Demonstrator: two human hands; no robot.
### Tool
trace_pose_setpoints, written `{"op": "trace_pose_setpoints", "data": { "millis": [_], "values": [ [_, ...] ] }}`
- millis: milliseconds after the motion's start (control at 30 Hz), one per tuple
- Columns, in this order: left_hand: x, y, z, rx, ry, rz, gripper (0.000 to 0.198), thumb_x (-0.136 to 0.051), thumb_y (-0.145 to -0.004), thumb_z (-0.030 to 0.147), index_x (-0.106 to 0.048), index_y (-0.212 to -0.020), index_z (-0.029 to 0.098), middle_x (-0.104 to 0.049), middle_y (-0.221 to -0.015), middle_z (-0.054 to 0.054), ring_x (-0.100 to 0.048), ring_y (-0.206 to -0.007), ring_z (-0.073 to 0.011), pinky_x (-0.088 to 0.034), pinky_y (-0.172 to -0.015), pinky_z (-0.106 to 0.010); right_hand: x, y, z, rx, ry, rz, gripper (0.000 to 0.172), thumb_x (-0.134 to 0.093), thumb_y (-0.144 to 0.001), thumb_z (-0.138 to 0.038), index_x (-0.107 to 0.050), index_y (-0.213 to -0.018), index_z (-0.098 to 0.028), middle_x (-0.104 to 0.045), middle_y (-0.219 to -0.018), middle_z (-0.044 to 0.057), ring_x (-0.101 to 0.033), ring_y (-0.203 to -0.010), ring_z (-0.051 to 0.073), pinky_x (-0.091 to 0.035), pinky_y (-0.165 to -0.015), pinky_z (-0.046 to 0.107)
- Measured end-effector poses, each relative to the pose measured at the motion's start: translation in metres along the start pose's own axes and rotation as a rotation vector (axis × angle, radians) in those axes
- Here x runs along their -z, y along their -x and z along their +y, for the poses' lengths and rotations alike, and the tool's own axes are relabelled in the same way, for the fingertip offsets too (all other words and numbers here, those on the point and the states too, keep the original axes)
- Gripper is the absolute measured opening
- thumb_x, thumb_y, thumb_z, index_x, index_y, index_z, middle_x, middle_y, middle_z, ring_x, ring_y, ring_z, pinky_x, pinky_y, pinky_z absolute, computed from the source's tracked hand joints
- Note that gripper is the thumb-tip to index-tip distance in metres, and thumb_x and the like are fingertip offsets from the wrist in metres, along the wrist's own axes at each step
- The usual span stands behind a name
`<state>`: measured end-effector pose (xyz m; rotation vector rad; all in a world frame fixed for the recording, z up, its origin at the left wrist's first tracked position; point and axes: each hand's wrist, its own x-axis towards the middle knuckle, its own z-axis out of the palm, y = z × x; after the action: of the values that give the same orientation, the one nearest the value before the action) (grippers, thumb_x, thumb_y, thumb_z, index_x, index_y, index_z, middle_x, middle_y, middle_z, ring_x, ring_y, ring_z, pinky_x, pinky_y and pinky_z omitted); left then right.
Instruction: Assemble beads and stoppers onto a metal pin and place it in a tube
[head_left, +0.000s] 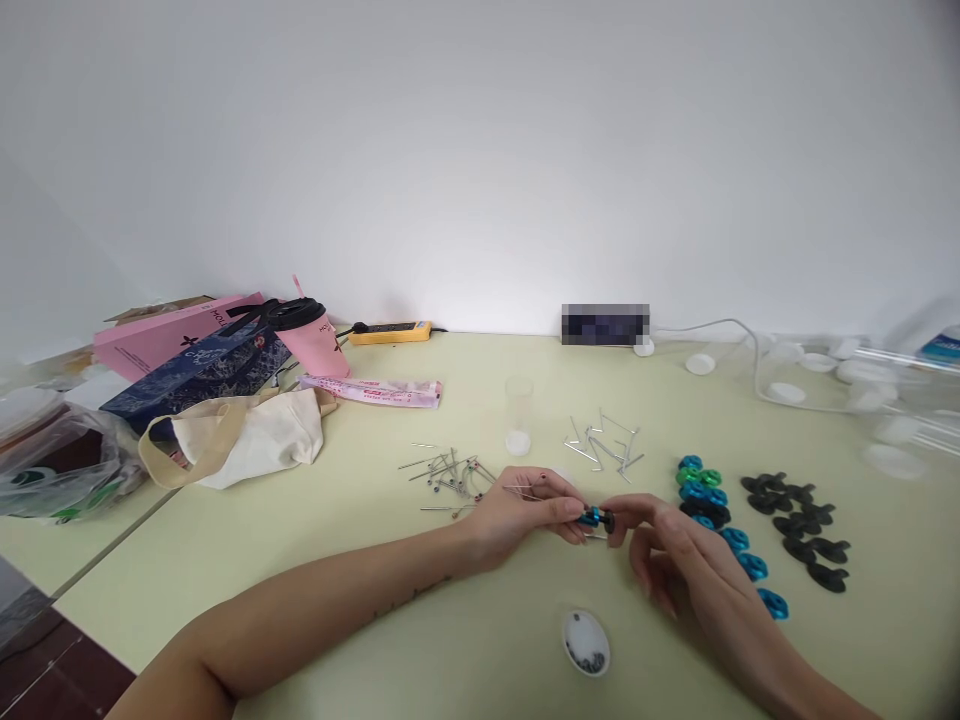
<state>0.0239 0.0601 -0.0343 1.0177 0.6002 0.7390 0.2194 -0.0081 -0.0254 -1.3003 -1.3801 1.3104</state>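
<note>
Near the middle of the table, my left hand (517, 515) is closed on a small blue-and-black cylindrical part (592, 516), pinching it between thumb and fingers. A thin metal rod (529, 491) also lies across the fingers of that hand. From the other side, my right hand (686, 555) pinches the black end of the same part; its other fingers are curled. Long thin rods with small ball ends (450, 474) are scattered beside my left hand. Below both hands sits a white lid-like dish (586, 622) holding small dark pieces.
Several L-shaped hex keys (604, 446) and a clear cylinder (519, 405) lie beyond my hands. Blue ring-like parts (736, 540) and black wing-shaped pieces (806, 522) spread to the right. A pink cup (315, 345), cloth bag (255, 440) and yellow power strip (391, 334) are at left.
</note>
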Motion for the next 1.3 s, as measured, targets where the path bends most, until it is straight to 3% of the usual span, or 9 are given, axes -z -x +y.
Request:
{"op": "trace_pose_setpoints", "data": {
  "millis": [400,833,1000,1300],
  "values": [
    [-0.001,0.000,0.001,-0.007,-0.001,0.002,0.035,-0.081,-0.066,0.037,-0.069,-0.084,0.009,-0.069,-0.074,-0.007,-0.065,-0.062,-0.0136,-0.052,-0.067,-0.027,-0.001,-0.001,0.009,0.029,-0.054,0.016,0.041,-0.036,-0.096,-0.051,-0.057,-0.116,-0.022,-0.056,-0.074,0.001,-0.044,-0.053,0.012,-0.035,-0.045,0.022],
    [-0.001,0.001,0.002,0.012,0.000,0.011,0.035,-0.081,-0.066,0.037,-0.069,-0.083,0.009,-0.070,-0.075,-0.008,-0.065,-0.063,-0.0137,-0.052,-0.068,-0.027,-0.001,-0.002,0.013,0.008,-0.020,0.020,0.044,-0.036,-0.096,-0.053,-0.060,-0.113,-0.020,-0.059,-0.077,0.003,-0.045,-0.054,0.012,-0.036,-0.045,0.023],
    [-0.001,-0.001,0.002,0.000,0.013,0.005,0.034,-0.080,-0.068,0.036,-0.070,-0.085,0.009,-0.070,-0.078,-0.008,-0.065,-0.066,-0.0135,-0.052,-0.068,-0.026,-0.002,-0.002,0.008,0.024,-0.018,0.034,0.044,-0.036,-0.096,-0.053,-0.053,-0.122,-0.022,-0.059,-0.080,0.003,-0.045,-0.053,0.012,-0.036,-0.044,0.022],
    [0.000,0.000,0.001,-0.012,0.021,-0.013,0.029,-0.078,-0.071,0.032,-0.069,-0.086,0.009,-0.070,-0.078,-0.008,-0.066,-0.065,-0.0131,-0.052,-0.068,-0.025,-0.001,0.000,0.007,0.014,-0.020,0.002,0.041,-0.034,-0.097,-0.050,-0.055,-0.119,-0.022,-0.059,-0.081,0.002,-0.045,-0.055,0.011,-0.035,-0.046,0.022]
  ]
}}
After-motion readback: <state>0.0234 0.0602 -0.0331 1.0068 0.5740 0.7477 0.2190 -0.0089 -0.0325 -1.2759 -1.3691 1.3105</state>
